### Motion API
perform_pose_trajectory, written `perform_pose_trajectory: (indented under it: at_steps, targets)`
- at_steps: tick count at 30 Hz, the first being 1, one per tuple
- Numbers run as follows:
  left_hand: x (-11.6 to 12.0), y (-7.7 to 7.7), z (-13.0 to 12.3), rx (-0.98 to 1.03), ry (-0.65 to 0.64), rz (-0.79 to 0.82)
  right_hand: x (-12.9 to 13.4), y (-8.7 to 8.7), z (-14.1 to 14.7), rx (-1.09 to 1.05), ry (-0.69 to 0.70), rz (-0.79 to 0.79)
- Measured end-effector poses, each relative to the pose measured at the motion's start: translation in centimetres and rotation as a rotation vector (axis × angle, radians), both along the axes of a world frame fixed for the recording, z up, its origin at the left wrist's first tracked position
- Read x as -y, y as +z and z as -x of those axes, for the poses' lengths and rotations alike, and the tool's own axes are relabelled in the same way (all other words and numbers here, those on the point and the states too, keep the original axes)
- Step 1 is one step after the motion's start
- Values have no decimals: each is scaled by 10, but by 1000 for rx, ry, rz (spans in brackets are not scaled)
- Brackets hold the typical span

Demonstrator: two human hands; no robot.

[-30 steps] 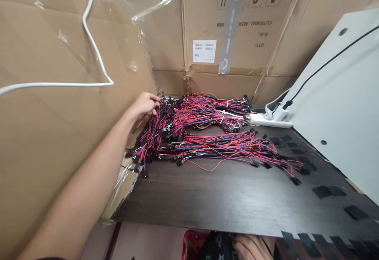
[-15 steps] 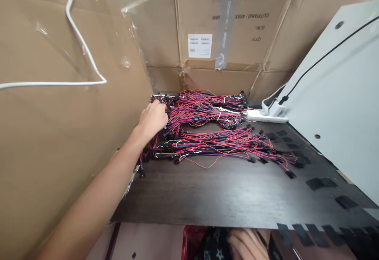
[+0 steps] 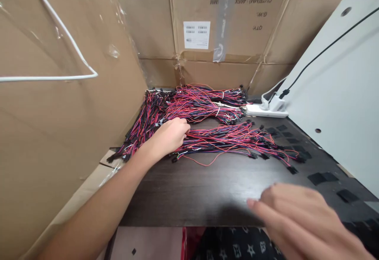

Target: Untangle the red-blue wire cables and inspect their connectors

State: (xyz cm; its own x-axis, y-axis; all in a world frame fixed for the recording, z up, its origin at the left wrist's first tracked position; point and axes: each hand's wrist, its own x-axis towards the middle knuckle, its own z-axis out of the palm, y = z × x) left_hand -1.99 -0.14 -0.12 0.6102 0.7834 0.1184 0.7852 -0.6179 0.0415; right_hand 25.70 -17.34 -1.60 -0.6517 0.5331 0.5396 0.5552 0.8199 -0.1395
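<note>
Curled fingers of the left hand (image 3: 175,133) meet the left end of a front bundle of thin red, purple and black wires with black connectors (image 3: 227,137) on a dark wood-grain tabletop (image 3: 204,185); whether they grip it cannot be told. The right hand (image 3: 299,208), blurred and partly folded, hovers over the tabletop at 4 o'clock, its grip unclear. The front bundle's long axis runs from 9 o'clock to just past 3, its connector ends pointing toward 4. Behind it, tied rear bundles of matching wires (image 3: 204,104) lie nearly parallel; a side heap of similar wires (image 3: 142,122) slants from 1 to 7 o'clock. A brown cardboard wall (image 3: 237,47) blocks 12 o'clock, a brown cardboard sheet (image 3: 74,133) 9, and a white panel (image 3: 340,70) 2, beside a white power strip (image 3: 265,112).
</note>
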Motion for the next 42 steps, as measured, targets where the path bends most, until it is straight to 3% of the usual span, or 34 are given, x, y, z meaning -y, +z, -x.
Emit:
perform_pose_trajectory:
  at_steps: [4, 7, 10, 13, 18, 23, 29, 36, 42]
  targets:
    - [1, 4, -3, -104, 38, 4, -79, 49, 13, 79, 68, -52]
    - [-1, 8, 1, 71, 51, -43, -130, 72, 45, 248, -61, 178]
    - [-5, 16, 11, 358, 157, -168, -169, 80, 84, 452, -59, 467]
    - [-10, 22, 22, 510, 283, -238, -192, 74, 122, 582, -103, 522]
    - [-15, 19, 34, 418, 307, -165, -206, 51, 153, 594, -107, 525]
    - [-16, 12, 34, 378, 301, 190, -216, 37, 147, 538, -32, 528]
    - [-15, 6, 36, 327, 330, 389, -223, 19, 147, 453, -18, 520]
    - [-22, 4, 45, 214, 470, 152, -227, 17, 141, 437, 30, 564]
    - [-30, -10, 54, 151, 405, -14, -235, 20, 131, 482, 163, 690]
